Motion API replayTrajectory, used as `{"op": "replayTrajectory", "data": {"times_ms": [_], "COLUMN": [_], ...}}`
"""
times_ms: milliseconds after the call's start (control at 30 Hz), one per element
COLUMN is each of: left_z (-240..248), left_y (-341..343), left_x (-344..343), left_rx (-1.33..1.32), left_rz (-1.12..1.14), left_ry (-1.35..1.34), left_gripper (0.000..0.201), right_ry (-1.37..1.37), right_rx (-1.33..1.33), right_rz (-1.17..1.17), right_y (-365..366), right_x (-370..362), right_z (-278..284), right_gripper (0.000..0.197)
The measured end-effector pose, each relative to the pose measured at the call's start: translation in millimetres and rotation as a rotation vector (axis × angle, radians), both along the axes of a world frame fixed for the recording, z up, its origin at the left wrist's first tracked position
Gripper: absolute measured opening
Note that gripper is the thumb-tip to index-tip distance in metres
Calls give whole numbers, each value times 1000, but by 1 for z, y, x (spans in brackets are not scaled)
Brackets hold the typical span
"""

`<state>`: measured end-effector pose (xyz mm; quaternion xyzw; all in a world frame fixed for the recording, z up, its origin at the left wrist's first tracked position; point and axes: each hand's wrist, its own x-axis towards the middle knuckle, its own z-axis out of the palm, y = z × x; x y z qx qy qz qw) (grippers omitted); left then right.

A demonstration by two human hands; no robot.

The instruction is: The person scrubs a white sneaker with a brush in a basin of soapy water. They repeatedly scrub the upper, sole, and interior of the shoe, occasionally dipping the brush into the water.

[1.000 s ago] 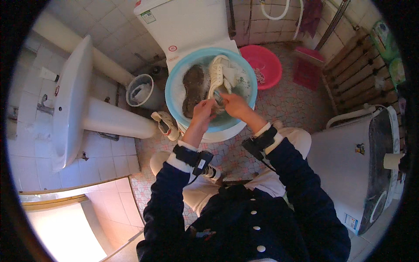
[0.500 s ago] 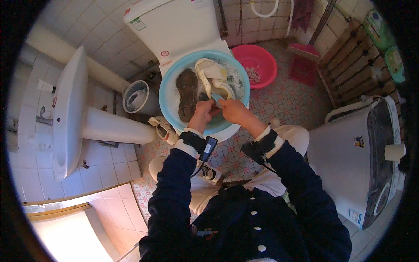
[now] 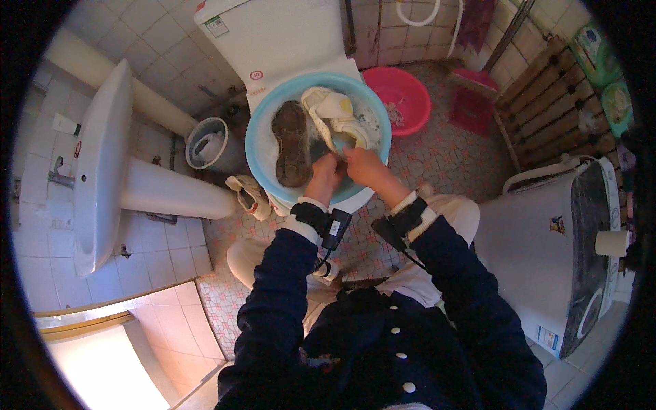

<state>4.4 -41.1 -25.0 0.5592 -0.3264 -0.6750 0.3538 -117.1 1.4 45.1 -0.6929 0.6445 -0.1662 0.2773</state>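
The left hand (image 3: 324,172) has its fingers curled closed on the near end of a cream shoe (image 3: 329,106), though the knuckles hide just where they pinch it. The right hand (image 3: 367,168) has its fingers folded tightly together round a small light blue tool (image 3: 344,139), whose visible end rests at the shoe's opening; its full shape is covered. The cream shoe lies in the upper middle of the frame, inside a blue basin (image 3: 251,140) of cloudy water and white suds (image 3: 370,117), its far end pointing to the top of the frame. To its left in the same basin lies a dark brown, sole-shaped piece (image 3: 290,140). The basin sits on the white toilet (image 3: 273,41). A pink basin (image 3: 415,87) at upper right of it holds a pale, stringy bundle (image 3: 395,115), and a greyish bucket (image 3: 237,156) to the left contains a whitish, crumpled item (image 3: 209,147). Both forearms come up from the lower edge in dark sleeves (image 3: 277,290), converging over the basin's near side, with the hands almost touching, the wrists strapped with black devices (image 3: 335,229), and the backs of the hands mostly upward.
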Motion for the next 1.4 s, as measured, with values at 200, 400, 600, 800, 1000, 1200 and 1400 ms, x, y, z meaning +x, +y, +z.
{"op": "replayTrajectory", "data": {"times_ms": [200,400,600,800,1000,1200,1400], "left_z": [0,7,1,6,44,40,29], "left_y": [-4,-6,-8,-10,-17,-35,-43], "left_x": [-8,-11,-8,-5,-15,-3,11], "left_rx": [205,262,206,221,52,-136,-95], "left_rz": [284,270,306,137,290,188,103], "left_ry": [524,374,378,427,136,-108,28], "left_gripper": [17,11,9,10,13,17,18], "right_ry": [13,23,-4,-35,-140,-175,-166], "right_rx": [18,-22,-38,4,-5,-35,-300], "right_rz": [20,48,86,16,10,-46,-146], "right_y": [0,-9,-9,-24,-22,1,8], "right_x": [-2,-4,-6,-2,-7,-8,-10], "right_z": [6,5,8,14,3,11,26], "right_gripper": [23,24,27,27,40,39,32]}}
